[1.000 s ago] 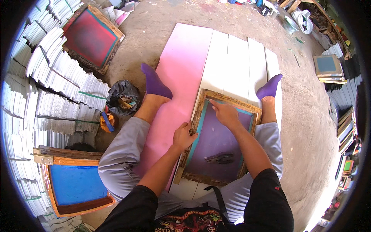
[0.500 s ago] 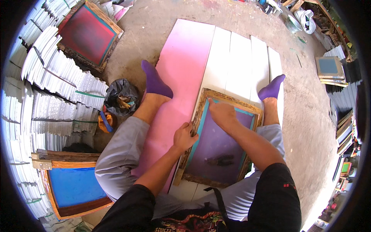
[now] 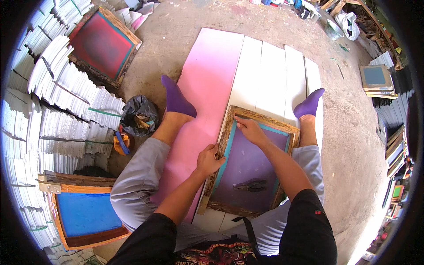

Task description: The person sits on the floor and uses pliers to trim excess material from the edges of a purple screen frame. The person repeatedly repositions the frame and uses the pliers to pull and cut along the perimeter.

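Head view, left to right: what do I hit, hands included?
Stacked white sheets → black plastic bag → left purple sock → left hand → right hand → right purple sock → small stack of frames.

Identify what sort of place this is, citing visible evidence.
Likely a screen-printing workshop: the purple framed screen, the blue framed screen and stacked white sheets suggest it.

Frame [image 3: 269, 120] on boards [image 3: 270, 79], between the legs [image 3: 141, 176]; pliers [image 3: 250, 185] within its outline; bag [image 3: 129, 117] left of boards
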Tool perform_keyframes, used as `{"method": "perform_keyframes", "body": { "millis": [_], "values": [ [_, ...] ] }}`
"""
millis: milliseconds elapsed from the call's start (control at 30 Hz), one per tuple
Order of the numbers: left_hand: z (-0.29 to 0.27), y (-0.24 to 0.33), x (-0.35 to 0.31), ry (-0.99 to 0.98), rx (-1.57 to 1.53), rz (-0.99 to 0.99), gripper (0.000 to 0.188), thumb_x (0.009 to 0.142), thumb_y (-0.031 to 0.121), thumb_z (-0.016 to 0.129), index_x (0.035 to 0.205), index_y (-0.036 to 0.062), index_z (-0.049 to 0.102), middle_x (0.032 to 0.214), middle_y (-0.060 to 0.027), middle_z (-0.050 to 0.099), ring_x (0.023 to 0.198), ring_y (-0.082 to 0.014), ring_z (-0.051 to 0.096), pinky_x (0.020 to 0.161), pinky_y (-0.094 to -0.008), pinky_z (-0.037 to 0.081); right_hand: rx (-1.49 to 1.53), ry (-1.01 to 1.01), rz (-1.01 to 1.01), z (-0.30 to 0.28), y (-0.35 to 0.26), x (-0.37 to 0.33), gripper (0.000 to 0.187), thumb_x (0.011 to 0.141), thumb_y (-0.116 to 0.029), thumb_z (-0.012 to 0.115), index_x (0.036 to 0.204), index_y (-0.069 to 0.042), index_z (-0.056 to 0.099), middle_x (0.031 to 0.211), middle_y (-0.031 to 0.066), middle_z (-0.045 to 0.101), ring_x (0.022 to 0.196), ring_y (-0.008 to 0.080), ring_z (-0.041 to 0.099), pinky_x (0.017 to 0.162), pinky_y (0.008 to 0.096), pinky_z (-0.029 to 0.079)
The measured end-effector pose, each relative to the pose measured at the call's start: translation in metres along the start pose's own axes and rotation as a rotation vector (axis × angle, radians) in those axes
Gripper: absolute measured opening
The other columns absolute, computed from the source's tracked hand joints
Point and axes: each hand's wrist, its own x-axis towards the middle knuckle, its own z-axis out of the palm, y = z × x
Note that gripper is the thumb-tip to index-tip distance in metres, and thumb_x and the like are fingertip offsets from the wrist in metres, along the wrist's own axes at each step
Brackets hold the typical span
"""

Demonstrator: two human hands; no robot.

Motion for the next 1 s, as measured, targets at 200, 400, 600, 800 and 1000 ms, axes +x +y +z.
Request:
{"method": "perform_keyframes", "body": {
  "millis": [200, 400, 600, 800, 1000],
  "values": [
    [0.0, 0.002, 0.0, 0.009, -0.031, -0.007, 0.068, 0.074, 0.029, 0.079, 0.129, -0.0071, 0.063, 0.107, -0.0192, 0.066, 0.097, -0.0373, 0.068, 0.086, -0.0436, 0.055, -0.1, 0.069, -0.047, 0.005, 0.015, -0.001, 0.042, 0.102, -0.029, 0.056, 0.144, -0.025, 0.058, 0.122, 0.0216, 0.069, 0.114, 0.041, 0.064, 0.098, 0.047, 0.05],
    [0.001, 0.001, -0.004, 0.009, -0.025, -0.026, 0.068, 0.074, 0.028, 0.079, 0.131, -0.0064, 0.062, 0.109, -0.0185, 0.066, 0.098, -0.0369, 0.068, 0.086, -0.0433, 0.056, -0.416, 0.149, 0.063, -0.008, -0.016, -0.029, 0.039, 0.103, -0.036, 0.053, 0.142, -0.033, 0.059, 0.106, 0.0167, 0.073, 0.099, 0.0405, 0.069, 0.083, 0.0503, 0.054],
    [0.0, 0.003, -0.002, -0.004, -0.056, -0.038, 0.069, 0.075, 0.028, 0.078, 0.133, -0.0051, 0.062, 0.109, -0.0165, 0.066, 0.099, -0.0353, 0.068, 0.087, -0.0425, 0.055, -0.578, 0.106, 0.121, -0.012, -0.043, -0.025, 0.039, 0.102, -0.033, 0.053, 0.14, -0.03, 0.06, 0.099, 0.0167, 0.074, 0.094, 0.0395, 0.07, 0.08, 0.0528, 0.054],
    [-0.001, 0.004, -0.003, 0.01, -0.068, -0.034, 0.069, 0.075, 0.028, 0.079, 0.133, -0.005, 0.061, 0.111, -0.0163, 0.066, 0.099, -0.0357, 0.068, 0.087, -0.0429, 0.055, -0.534, 0.134, 0.079, -0.013, -0.042, -0.022, 0.038, 0.102, -0.031, 0.054, 0.139, -0.026, 0.062, 0.109, 0.0161, 0.073, 0.099, 0.0392, 0.069, 0.085, 0.0527, 0.054],
    [0.005, -0.003, -0.003, 0.033, -0.079, -0.015, 0.069, 0.075, 0.029, 0.079, 0.132, -0.0052, 0.061, 0.11, -0.0187, 0.065, 0.099, -0.0379, 0.068, 0.087, -0.0443, 0.055, -0.5, 0.152, 0.086, -0.011, -0.041, -0.025, 0.039, 0.102, -0.031, 0.054, 0.139, -0.026, 0.061, 0.111, 0.0177, 0.073, 0.102, 0.0409, 0.069, 0.087, 0.054, 0.053]
  ]
}}
